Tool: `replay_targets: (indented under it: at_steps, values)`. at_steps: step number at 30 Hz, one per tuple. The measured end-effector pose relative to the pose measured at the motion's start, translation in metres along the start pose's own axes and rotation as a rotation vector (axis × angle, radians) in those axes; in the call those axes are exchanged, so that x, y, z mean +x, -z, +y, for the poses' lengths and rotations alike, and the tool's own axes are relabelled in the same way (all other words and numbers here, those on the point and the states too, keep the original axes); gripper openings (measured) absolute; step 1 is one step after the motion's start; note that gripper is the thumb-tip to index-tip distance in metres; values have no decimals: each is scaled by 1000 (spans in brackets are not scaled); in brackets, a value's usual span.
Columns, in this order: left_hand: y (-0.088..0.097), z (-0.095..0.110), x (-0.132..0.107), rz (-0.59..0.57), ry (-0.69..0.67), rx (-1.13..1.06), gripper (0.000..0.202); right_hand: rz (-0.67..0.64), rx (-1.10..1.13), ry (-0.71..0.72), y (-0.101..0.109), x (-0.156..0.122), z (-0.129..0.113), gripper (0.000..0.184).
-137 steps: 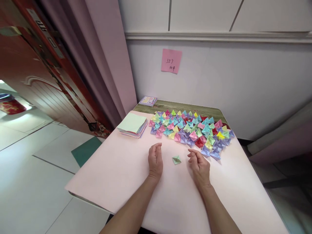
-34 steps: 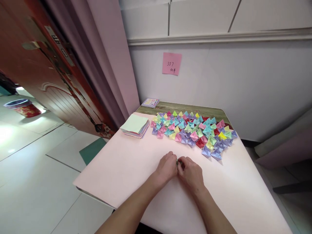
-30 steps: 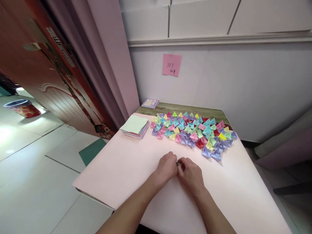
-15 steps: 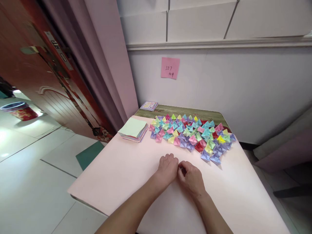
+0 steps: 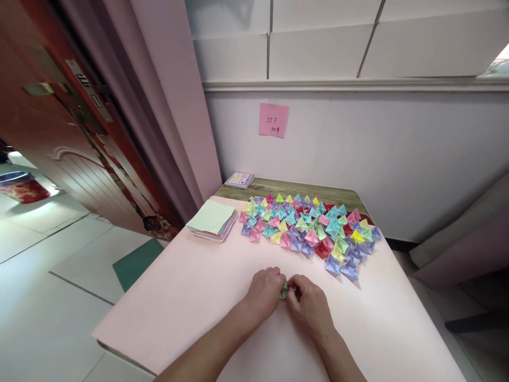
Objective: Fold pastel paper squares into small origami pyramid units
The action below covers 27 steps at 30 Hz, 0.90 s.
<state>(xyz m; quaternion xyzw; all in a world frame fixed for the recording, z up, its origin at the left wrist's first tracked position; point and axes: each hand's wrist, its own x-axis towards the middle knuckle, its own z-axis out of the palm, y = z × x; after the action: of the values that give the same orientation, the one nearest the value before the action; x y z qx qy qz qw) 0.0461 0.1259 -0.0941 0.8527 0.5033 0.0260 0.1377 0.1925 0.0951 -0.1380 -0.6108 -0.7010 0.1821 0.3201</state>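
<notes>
My left hand and my right hand rest close together on the pink sheet that covers the table. Both are closed, fingertips pinching a small folded green paper piece between them. Only a sliver of that piece shows. Beyond the hands lies a spread of several folded paper shapes in pink, blue, purple, green, yellow and red. A stack of square coloured papers with a pale green top sheet sits to the far left of the spread.
A small printed paper pack lies at the table's far left corner on bare wood. A pink note is stuck to the wall. Curtain and a red door stand left; the table edge drops to tiled floor.
Earlier my hands lay apart with the green piece on the sheet between them. They have since closed together on it. The view has tilted, so everything sits lower in the frame.
</notes>
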Motion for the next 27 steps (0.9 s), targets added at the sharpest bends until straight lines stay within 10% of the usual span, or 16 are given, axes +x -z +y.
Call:
replay_targets:
  at_steps: [9, 18, 27]
  values:
    - [28, -21, 10, 43, 37, -69, 19, 220, 177, -61, -3, 1, 11, 40]
    - [119, -100, 129, 413, 406, -93, 15, 226, 183, -211, -15, 10, 21, 39]
    - [88, -143, 197, 405, 733, -164, 12, 154, 179, -240, -14, 11, 16, 31]
